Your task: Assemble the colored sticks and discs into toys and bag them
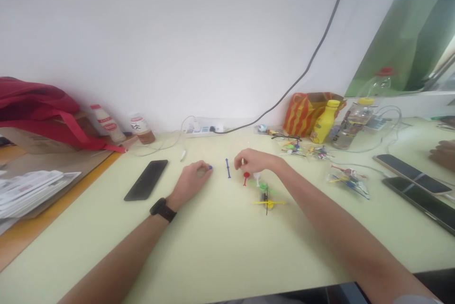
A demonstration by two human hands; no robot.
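Note:
On the table at centre left, my left hand [192, 180] is closed in a pinch, with a small blue plastic piece [210, 167] at its fingertips. My right hand [255, 159] hovers over the parts with loosely bent fingers, apart from one another, and nothing visible between them. Between the hands lies a thin blue plastic rod [228, 168]. Just below my right hand are a red plastic piece [245, 179] and a white plastic piece [258, 179], partly covered by it. Nearer me are a green plastic piece [263, 187] and a yellow piece with long thin arms [269, 203], crossed by a dark strip.
A black phone [146, 180] lies left of my left hand. Bagged plastic parts [350, 181] and two more phones [414, 171] are at right, near another person's hand [443, 156]. Bottles, a striped bag [302, 113] and a power strip [204, 127] line the wall.

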